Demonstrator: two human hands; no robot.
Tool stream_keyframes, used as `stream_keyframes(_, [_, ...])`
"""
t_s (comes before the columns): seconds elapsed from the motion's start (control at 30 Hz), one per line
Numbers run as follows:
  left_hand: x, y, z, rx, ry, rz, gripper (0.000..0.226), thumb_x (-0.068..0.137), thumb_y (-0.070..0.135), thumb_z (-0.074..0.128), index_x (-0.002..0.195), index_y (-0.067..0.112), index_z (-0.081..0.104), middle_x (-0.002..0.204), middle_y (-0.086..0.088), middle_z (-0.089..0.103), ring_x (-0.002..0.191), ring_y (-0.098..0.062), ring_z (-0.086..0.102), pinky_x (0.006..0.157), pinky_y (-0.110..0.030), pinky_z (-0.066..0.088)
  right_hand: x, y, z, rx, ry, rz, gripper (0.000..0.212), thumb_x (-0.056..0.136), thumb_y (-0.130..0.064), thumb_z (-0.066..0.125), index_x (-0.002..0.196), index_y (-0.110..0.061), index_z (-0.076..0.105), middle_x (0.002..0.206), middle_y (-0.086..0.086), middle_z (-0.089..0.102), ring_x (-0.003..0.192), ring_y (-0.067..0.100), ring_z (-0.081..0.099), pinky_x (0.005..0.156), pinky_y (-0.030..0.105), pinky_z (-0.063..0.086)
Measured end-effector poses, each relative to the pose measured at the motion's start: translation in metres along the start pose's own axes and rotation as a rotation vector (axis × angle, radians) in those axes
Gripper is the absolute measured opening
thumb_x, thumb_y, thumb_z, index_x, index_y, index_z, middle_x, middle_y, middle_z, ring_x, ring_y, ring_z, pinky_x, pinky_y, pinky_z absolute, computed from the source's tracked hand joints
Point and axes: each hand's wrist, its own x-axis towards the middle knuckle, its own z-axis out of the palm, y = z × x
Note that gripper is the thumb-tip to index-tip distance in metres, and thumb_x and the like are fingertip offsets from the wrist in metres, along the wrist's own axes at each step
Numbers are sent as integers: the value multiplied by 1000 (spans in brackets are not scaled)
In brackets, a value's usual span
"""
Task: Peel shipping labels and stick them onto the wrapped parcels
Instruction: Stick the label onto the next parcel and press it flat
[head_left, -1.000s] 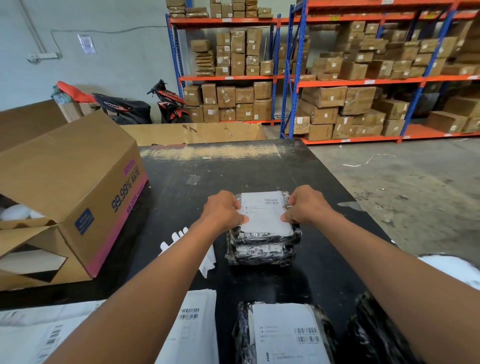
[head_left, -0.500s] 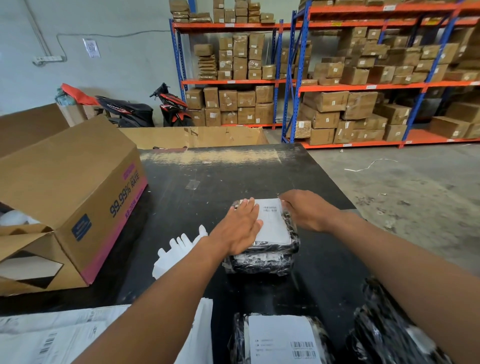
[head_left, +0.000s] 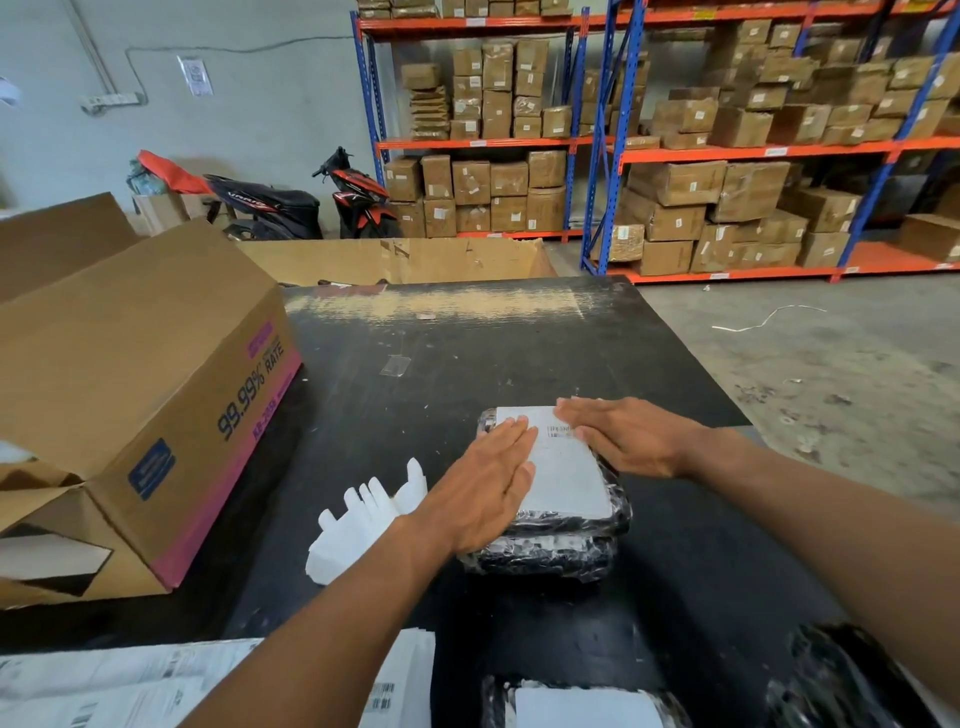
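Note:
Two black wrapped parcels (head_left: 540, 558) lie stacked at the middle of the black table (head_left: 467, 353). A white shipping label (head_left: 566, 473) covers the top one. My left hand (head_left: 483, 493) lies flat on the label's left side, fingers straight. My right hand (head_left: 623, 436) presses flat on the label's far right corner. Another labelled parcel (head_left: 582, 704) sits at the near edge, and a further black parcel (head_left: 831, 680) lies at the near right. Sheets of labels (head_left: 130, 686) are spread at the near left.
A large open cardboard box (head_left: 145, 374) lies on its side at the left. White peeled backing paper (head_left: 363, 519) sits left of the stack. A cardboard bin (head_left: 405, 257) stands beyond the table. Racks of boxes (head_left: 675, 156) and a motorbike (head_left: 311, 202) fill the background.
Both hands held the label's edges over the top parcel a second ago. Now they lie flat on it, the left having slid onto the label and the right spread over its far corner.

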Motion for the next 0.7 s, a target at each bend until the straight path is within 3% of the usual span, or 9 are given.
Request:
stream_keyframes(0.07, [0, 1, 1, -7, 5, 0, 54, 107, 36, 20, 157, 17, 10, 164, 4, 2, 149, -3, -3, 114, -14, -10, 6, 3, -6, 1, 9, 51, 42, 105, -31, 29, 136, -14, 53, 152, 10, 43, 139, 26, 43, 116, 38, 31])
stream_keyframes(0.13, [-1, 2, 1, -18, -7, -14, 56, 106, 36, 20, 157, 17, 6, 164, 3, -2, 149, -3, -6, 113, -13, -11, 17, -7, -10, -19, 24, 68, 37, 104, -28, 28, 120, -10, 56, 148, 17, 46, 135, 33, 46, 110, 44, 38])
stream_keyframes(0.2, [-3, 2, 0, -28, -18, -48, 58, 106, 37, 20, 157, 15, 2, 164, 2, -8, 149, -4, -10, 112, -12, -12, 22, -13, -8, -32, 32, 1, 37, 105, -26, 30, 131, -10, 51, 154, 12, 39, 140, 29, 40, 114, 41, 34])
stream_keyframes(0.27, [-4, 4, -2, -22, -41, -56, 59, 106, 38, 19, 157, 13, 1, 164, 2, -11, 148, -5, -12, 113, -13, -12, 14, -7, -4, -34, 18, -41, 38, 105, -26, 31, 135, -12, 49, 150, 7, 47, 137, 26, 44, 112, 42, 36])
stream_keyframes(0.33, [-3, 4, -1, -4, -43, -54, 59, 106, 38, 19, 157, 13, 2, 164, 2, -9, 148, -4, -11, 113, -14, -12, 3, 9, -4, -33, 45, 37, 31, 104, -29, 30, 116, -16, 56, 122, 6, 65, 114, 33, 61, 95, 46, 46])
stream_keyframes(0.4, [-2, 5, -1, -2, -38, -58, 59, 106, 38, 19, 157, 13, 2, 164, 2, -7, 148, -4, -10, 112, -13, -12, 2, 14, -7, -44, 93, 142, 29, 103, -29, 29, 101, -13, 54, 103, 10, 67, 96, 37, 64, 85, 48, 49])
stream_keyframes(0.5, [-2, 3, 0, -7, -29, -66, 59, 106, 38, 20, 157, 14, 4, 164, 3, -6, 148, -4, -10, 114, -14, -11, 11, -5, -3, -24, 120, 22, 38, 104, -26, 30, 131, -9, 51, 144, 13, 52, 133, 32, 48, 106, 48, 40])
stream_keyframes(0.57, [-3, 3, -1, -2, -43, -57, 59, 106, 40, 18, 157, 15, 3, 164, 3, -7, 148, -3, -10, 116, -16, -9, 4, -7, 2, -3, 63, -33, 42, 105, -27, 31, 142, -12, 45, 154, 7, 40, 141, 26, 40, 112, 45, 35])
stream_keyframes(0.7, [-3, 4, -1, -1, -45, -56, 59, 106, 38, 18, 157, 14, 3, 164, 3, -7, 149, -4, -10, 114, -14, -11, -16, 25, -6, -57, 67, 209, 35, 102, -31, 32, 118, -13, 57, 119, 11, 68, 111, 35, 61, 95, 48, 48])
